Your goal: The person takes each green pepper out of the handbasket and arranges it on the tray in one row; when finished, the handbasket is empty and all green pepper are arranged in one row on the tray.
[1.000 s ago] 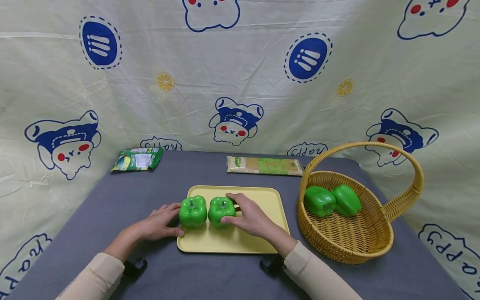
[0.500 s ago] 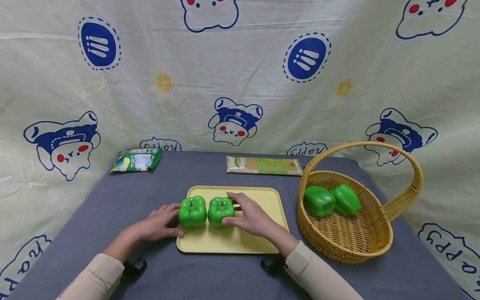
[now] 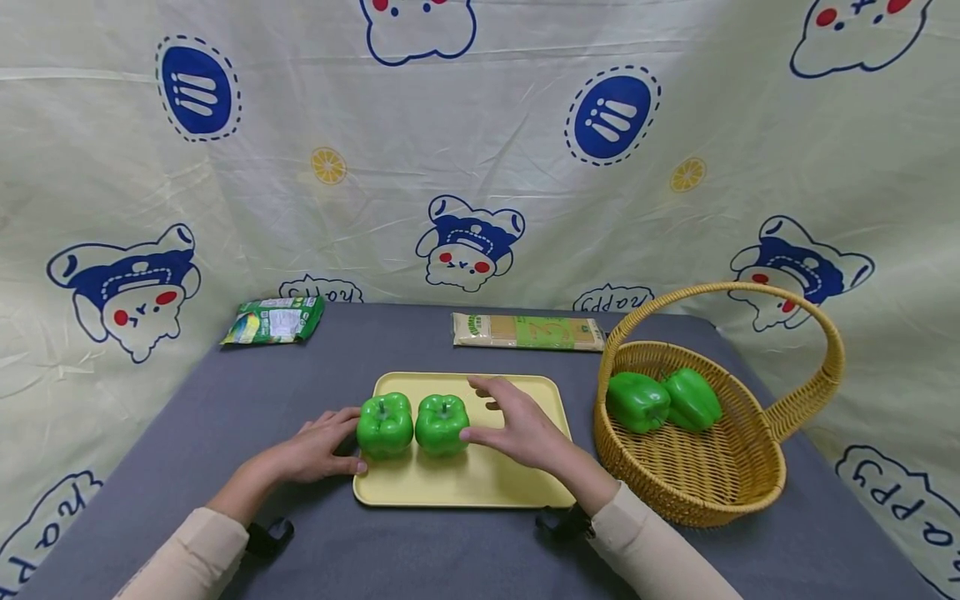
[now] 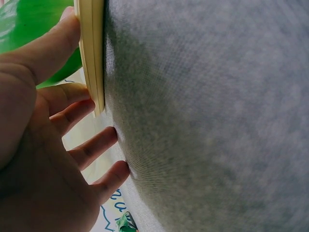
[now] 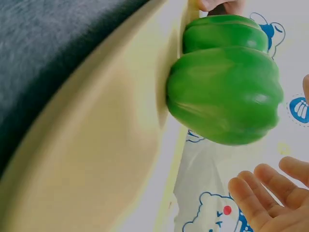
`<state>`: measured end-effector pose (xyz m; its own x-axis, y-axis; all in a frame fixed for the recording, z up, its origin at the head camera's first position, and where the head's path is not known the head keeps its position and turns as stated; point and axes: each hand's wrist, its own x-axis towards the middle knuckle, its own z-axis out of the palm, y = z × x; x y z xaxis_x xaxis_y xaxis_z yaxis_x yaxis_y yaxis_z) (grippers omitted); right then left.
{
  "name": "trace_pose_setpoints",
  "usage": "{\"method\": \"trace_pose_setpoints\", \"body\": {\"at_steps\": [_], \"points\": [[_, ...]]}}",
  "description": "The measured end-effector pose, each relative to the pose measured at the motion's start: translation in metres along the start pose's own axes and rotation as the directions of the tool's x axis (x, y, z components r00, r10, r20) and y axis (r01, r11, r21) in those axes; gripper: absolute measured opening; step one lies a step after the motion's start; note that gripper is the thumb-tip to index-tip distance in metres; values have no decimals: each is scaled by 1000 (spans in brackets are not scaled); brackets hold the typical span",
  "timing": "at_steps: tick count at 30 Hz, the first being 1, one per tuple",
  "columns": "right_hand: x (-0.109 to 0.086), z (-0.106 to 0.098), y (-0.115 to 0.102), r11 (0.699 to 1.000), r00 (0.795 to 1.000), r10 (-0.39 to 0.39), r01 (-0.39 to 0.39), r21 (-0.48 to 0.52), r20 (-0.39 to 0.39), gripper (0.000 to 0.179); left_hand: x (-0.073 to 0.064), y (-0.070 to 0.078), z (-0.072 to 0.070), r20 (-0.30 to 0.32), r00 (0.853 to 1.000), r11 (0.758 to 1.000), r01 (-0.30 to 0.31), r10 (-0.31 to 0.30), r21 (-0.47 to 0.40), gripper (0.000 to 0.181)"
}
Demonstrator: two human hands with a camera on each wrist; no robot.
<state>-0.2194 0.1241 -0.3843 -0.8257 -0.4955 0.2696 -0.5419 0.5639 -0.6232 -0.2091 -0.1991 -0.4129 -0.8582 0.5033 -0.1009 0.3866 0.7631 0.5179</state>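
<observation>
Two green bell peppers stand side by side on the yellow tray, the left pepper and the right pepper. At the tray's left edge, my left hand rests beside the left pepper. In the left wrist view its thumb and nearest fingers touch the tray rim, while other fingertips rest on the cloth. My right hand hovers over the tray with spread fingers, just right of the right pepper. The right wrist view shows a gap between that hand and the pepper.
On the right stands a wicker basket with a tall handle, holding two more green bell peppers. A long packet with a green label lies at the back. A green snack bag lies at the back left.
My right hand has let go of the right pepper and drawn back to the right, its fingers wider apart. The left hand and both peppers on the tray have stayed in place.
</observation>
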Motion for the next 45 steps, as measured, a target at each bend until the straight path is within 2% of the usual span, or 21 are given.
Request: {"method": "trace_pose_setpoints", "body": {"at_steps": [7,21,28,34,40,45], "points": [[-8,-17,-2,998,998,-35,32,-55,-46,71,0,0,0,1,1000,1000,9,-9,1,75],[-27,-53,-4,988,992,-33,15,-153,-120,72,0,-1,-1,-3,1000,1000,-3,3,3,75],[-37,-74,-1,979,987,-70,39,-201,-146,71,0,0,-2,-4,1000,1000,-4,4,0,74],[-49,-91,5,973,982,-57,14,-232,-181,70,0,0,-1,-8,1000,1000,-3,3,4,73],[-57,-106,9,959,975,-82,20,-282,-208,70,0,0,0,-6,1000,1000,0,0,-3,74],[-63,-118,13,953,973,-55,-15,-303,-222,68,0,0,-1,-9,1000,1000,-5,5,5,73]]}}
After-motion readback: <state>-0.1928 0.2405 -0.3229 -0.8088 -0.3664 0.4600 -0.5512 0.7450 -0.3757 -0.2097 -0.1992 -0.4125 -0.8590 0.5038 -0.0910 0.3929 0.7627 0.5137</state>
